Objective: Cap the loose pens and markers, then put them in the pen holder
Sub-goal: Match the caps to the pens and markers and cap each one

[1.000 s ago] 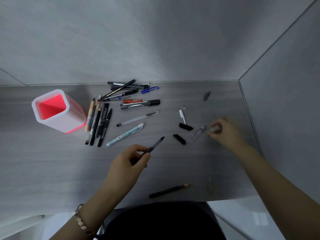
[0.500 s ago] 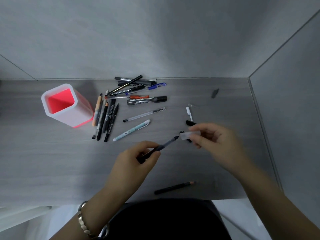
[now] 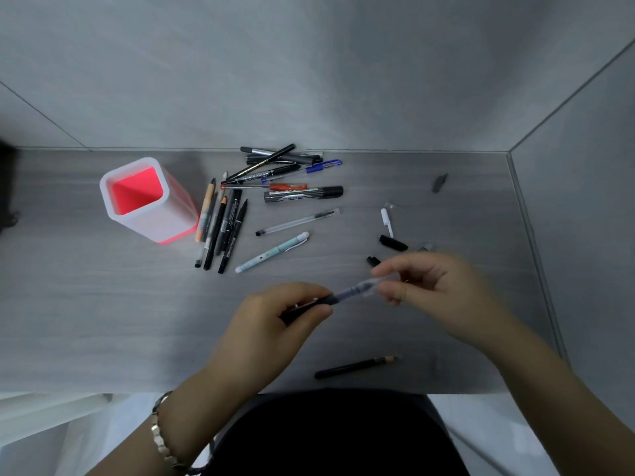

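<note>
Clear cap (image 3: 372, 284), right hand (image 3: 436, 290) pinching, apparently over pen (image 3: 330, 298) tip.

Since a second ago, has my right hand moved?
Yes. The right hand moved left, from right of the black cap to just in front of it, bringing the clear cap to the pen.

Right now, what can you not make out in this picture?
Head view:
- cap seated on pen or not: blurred, covered by fingers of the right hand.
- small grey piece behind that hand: partly hidden.
- marker print: too small.
- dark thing at left: cut off by edge.
</note>
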